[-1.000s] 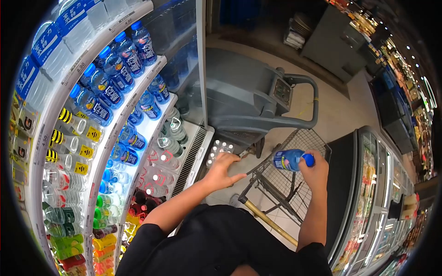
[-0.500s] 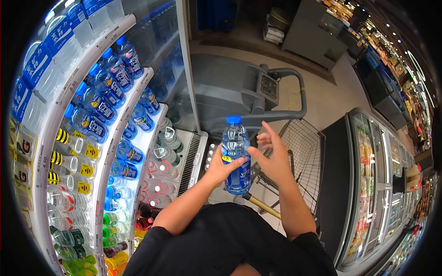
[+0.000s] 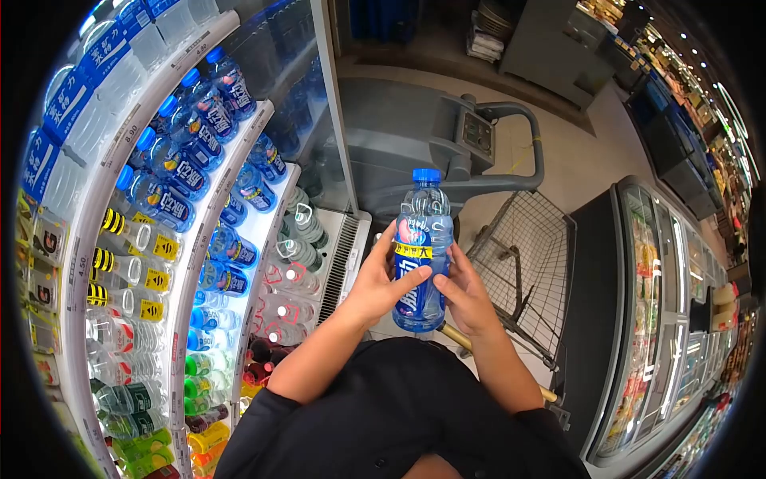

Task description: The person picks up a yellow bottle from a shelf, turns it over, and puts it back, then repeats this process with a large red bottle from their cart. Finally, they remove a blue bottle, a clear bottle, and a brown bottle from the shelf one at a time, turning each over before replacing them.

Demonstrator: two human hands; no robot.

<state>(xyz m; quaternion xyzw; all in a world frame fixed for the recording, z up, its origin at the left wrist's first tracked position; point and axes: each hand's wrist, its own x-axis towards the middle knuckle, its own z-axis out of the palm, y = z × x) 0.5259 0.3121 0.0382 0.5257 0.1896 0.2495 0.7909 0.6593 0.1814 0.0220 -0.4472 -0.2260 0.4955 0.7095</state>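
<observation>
A clear drink bottle [image 3: 423, 283] with a blue cap and a blue label crossed by a yellow band stands upright in front of my chest. My left hand [image 3: 388, 275] is wrapped around its left side, thumb across the label. On the other side, my right hand [image 3: 467, 291] grips the bottle too, its thumb on the front; the fingers behind are partly hidden. Similar blue-capped bottles [image 3: 177, 164] lean in a row on the shelf to my left.
Left of me rises a lit drinks shelf [image 3: 177, 319] with several tiers of bottles. Ahead stands a grey floor machine [image 3: 399, 136] with a looped handle. A wire shopping cart [image 3: 531, 271] is at front right, and a glass-topped freezer [image 3: 666, 319] runs along the right.
My right hand has come in from beside the bottle and closed on it. The bottle has turned, so its label front and yellow band now face me.
</observation>
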